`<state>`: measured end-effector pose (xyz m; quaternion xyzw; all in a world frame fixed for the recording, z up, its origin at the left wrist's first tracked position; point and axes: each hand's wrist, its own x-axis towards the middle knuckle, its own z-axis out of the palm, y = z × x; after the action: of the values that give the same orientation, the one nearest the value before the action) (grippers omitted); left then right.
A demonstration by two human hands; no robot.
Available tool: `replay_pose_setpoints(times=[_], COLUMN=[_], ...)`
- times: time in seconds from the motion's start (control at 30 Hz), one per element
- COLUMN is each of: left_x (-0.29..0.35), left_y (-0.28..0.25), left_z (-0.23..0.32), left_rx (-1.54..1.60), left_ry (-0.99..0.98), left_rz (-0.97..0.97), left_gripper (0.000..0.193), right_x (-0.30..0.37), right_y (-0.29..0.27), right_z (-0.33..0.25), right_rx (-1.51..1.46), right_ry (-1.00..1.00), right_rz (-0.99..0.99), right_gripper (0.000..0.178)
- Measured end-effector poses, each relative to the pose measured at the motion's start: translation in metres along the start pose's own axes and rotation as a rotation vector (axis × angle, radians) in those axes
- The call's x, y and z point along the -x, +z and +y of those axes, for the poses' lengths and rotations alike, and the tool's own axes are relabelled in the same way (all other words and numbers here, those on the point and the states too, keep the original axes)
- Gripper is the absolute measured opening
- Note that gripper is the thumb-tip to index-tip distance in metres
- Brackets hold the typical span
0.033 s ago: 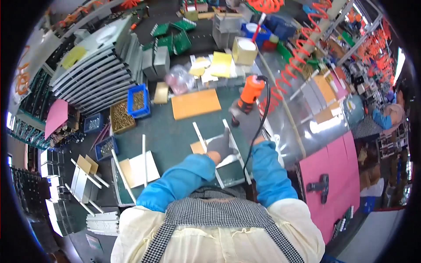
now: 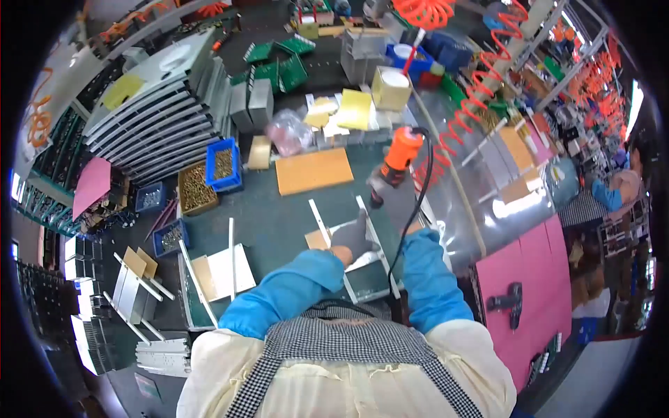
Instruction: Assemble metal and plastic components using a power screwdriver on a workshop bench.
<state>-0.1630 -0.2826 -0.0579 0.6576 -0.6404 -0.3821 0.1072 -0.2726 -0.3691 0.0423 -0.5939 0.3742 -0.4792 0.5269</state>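
My left hand (image 2: 353, 237), in a grey glove, lies over a small frame of two white rails with a panel between them. Its thumb and fingers are spread, and the fingertips touch the right-hand rail (image 2: 378, 247). In my right hand (image 2: 406, 212), also gloved, is an orange and black power screwdriver (image 2: 395, 166), tilted with its dark tip to the left, above the far end of that rail. A black cord hangs from the tool across my right wrist, and the grip is partly hidden. To the left lies a similar frame with a white panel (image 2: 233, 270).
Blue bins (image 2: 223, 166) and a wooden box (image 2: 194, 189) of small metal parts stand at the left. An orange board (image 2: 315, 171) lies ahead. A second, black power tool (image 2: 512, 304) rests on pink sheeting (image 2: 540, 279) at the right. Red coiled hose (image 2: 481, 90) hangs beyond.
The whole view has shifted slightly, with the scene sitting a little lower. Both hands and the screwdriver keep nearly the same place over the frame.
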Motion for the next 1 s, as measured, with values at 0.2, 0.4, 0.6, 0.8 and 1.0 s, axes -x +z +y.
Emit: replay_pose_setpoints(times=[0.2,0.4,0.6,0.8,1.0], left_x=[0.013,0.006,0.061,0.108,0.125], left_y=[0.007,0.062,0.039,-0.002,-0.014], left_z=[-0.011,-0.107,-0.104,-0.052,-0.032], left_rx=[0.299,0.685,1.445,1.624,1.458], left_ry=[-0.007,0.554,0.083,-0.159,0.072], left_rz=[0.129,0.458,0.019,0.020,-0.034], left_gripper=[0.093,0.033,0.025,0.033,0.037], right_x=[0.011,0.010,0.015,0.049,0.095], right_y=[0.021,0.007,-0.004,0.013,0.010], right_z=[-0.012,0.001,-0.009,-0.087,-0.089], right_rx=[-0.031,-0.068,-0.015,-0.408,-0.568], right_ry=[-0.028,-0.018,0.025,-0.119,-0.119], right_rz=[0.024,0.032,-0.029,0.018,-0.062], right_gripper=[0.016,0.019,0.023,0.014,0.024])
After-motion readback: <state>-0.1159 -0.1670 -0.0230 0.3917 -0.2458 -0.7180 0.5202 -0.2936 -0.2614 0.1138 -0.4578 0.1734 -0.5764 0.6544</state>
